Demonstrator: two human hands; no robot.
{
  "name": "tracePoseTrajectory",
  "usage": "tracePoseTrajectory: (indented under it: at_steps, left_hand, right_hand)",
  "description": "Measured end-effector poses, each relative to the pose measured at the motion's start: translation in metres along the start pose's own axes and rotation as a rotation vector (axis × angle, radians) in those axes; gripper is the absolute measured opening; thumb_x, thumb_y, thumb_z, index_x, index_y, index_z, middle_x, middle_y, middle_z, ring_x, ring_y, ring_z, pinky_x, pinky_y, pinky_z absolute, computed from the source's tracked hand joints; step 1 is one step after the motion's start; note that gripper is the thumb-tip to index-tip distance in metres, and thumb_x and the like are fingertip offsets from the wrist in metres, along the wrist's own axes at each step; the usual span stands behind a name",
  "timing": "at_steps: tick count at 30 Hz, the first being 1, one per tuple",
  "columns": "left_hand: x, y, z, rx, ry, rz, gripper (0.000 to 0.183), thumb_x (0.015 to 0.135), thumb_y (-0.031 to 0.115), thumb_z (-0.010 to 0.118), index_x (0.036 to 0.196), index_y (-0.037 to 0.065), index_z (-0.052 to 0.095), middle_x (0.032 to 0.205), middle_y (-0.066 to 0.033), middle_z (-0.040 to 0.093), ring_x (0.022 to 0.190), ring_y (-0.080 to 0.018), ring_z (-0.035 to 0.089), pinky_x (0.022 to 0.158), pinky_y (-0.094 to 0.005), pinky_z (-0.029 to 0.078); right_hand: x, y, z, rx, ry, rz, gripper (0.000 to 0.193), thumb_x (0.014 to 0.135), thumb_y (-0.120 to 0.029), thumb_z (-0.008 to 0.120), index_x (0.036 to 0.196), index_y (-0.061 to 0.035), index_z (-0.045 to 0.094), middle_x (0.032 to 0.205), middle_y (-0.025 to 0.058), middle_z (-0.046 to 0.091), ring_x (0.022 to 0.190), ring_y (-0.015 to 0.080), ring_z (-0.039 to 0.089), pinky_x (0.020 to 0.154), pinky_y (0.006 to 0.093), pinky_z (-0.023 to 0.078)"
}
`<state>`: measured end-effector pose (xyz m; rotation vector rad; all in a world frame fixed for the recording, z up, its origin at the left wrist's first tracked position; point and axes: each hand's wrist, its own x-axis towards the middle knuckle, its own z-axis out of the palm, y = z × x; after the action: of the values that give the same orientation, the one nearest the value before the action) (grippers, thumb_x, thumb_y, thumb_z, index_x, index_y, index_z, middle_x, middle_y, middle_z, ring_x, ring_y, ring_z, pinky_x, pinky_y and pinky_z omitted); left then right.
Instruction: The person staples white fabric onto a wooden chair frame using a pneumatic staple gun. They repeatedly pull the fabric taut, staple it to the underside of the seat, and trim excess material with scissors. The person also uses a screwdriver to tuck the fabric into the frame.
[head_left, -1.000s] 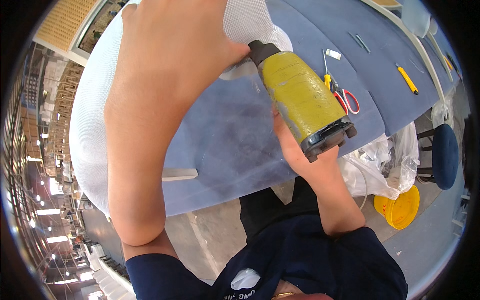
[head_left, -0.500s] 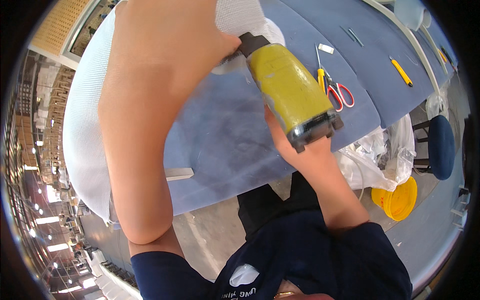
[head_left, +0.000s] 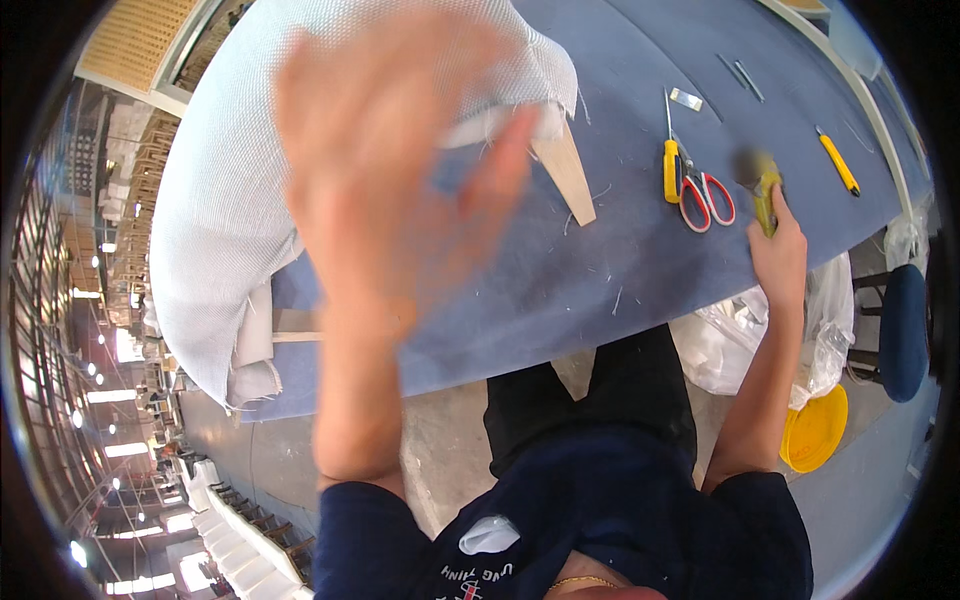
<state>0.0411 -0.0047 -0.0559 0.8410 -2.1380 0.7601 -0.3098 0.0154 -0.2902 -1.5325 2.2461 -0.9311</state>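
Note:
A large piece of upholstery in pale woven fabric (head_left: 225,210) lies on the left of the blue-covered table (head_left: 460,310). One tapered wooden leg (head_left: 568,175) sticks out from its frayed edge, and a second leg (head_left: 295,325) shows lower left. My left hand (head_left: 390,150) is raised over the fabric, blurred by motion, its thumb spread from the fingers and nothing seen in it. At the table's right side my right hand (head_left: 778,245) grips a yellow staple gun (head_left: 765,190) with a dark end; the tool is small and blurred here.
Beside the staple gun lie red-handled scissors (head_left: 707,200), a yellow-handled screwdriver (head_left: 671,170), a small white piece (head_left: 687,98) and thin rods (head_left: 748,80). A yellow cutter (head_left: 838,162) is farther right. Past the table edge are a plastic bag (head_left: 725,335), yellow bucket (head_left: 815,430) and blue stool (head_left: 903,335).
My right hand has carried the staple gun from over the middle of the table to the right, lower down. My left hand has come off the tool's side and shifted, uncovering the wooden leg.

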Motion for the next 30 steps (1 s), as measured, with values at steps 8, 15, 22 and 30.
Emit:
tracePoseTrajectory:
  at_steps: [8, 15, 22, 30]
  left_hand:
    - [-0.083, 0.067, 0.088, -1.281, 0.438, -1.13, 0.047, 0.095, 0.004, 0.075, 0.139, 0.002, 0.057, 0.128, -0.0071, 0.064, 0.128, -0.0212, 0.055, 0.114, -0.041, 0.042]
    - [-0.08, 0.055, 0.109, -1.248, 0.341, -0.892, 0.053, 0.094, 0.006, 0.077, 0.142, 0.003, 0.055, 0.134, -0.0082, 0.057, 0.128, -0.0217, 0.052, 0.114, -0.0412, 0.038]
    - [-0.095, 0.043, 0.111, -0.951, 0.216, -0.705, 0.066, 0.092, 0.005, 0.078, 0.15, 0.003, 0.047, 0.147, -0.0101, 0.052, 0.141, -0.0239, 0.046, 0.118, -0.0428, 0.037]
    - [-0.095, 0.035, 0.103, -0.936, 0.159, -0.804, 0.047, 0.09, 0.006, 0.08, 0.133, 0.003, 0.062, 0.132, -0.0125, 0.062, 0.125, -0.0252, 0.059, 0.109, -0.0414, 0.044]
  right_hand:
    - [0.013, 0.033, 0.075, -0.592, 0.15, -0.114, 0.066, 0.098, -0.022, 0.066, 0.16, -0.0083, 0.048, 0.127, 0.0212, 0.066, 0.115, 0.0395, 0.066, 0.097, 0.0509, 0.051]
    - [0.01, 0.032, 0.072, -0.432, 0.188, -0.246, 0.062, 0.098, -0.021, 0.066, 0.157, -0.0108, 0.051, 0.127, 0.0182, 0.064, 0.118, 0.0367, 0.065, 0.099, 0.0484, 0.051]
    - [0.01, 0.028, 0.075, -0.456, 0.201, -0.233, 0.061, 0.096, -0.019, 0.065, 0.155, -0.0108, 0.053, 0.127, 0.0174, 0.064, 0.117, 0.0351, 0.065, 0.097, 0.0471, 0.052]
    - [0.011, 0.026, 0.078, -0.51, 0.223, -0.226, 0.058, 0.095, -0.019, 0.063, 0.152, -0.0107, 0.055, 0.123, 0.0161, 0.065, 0.113, 0.0342, 0.066, 0.092, 0.0475, 0.053]
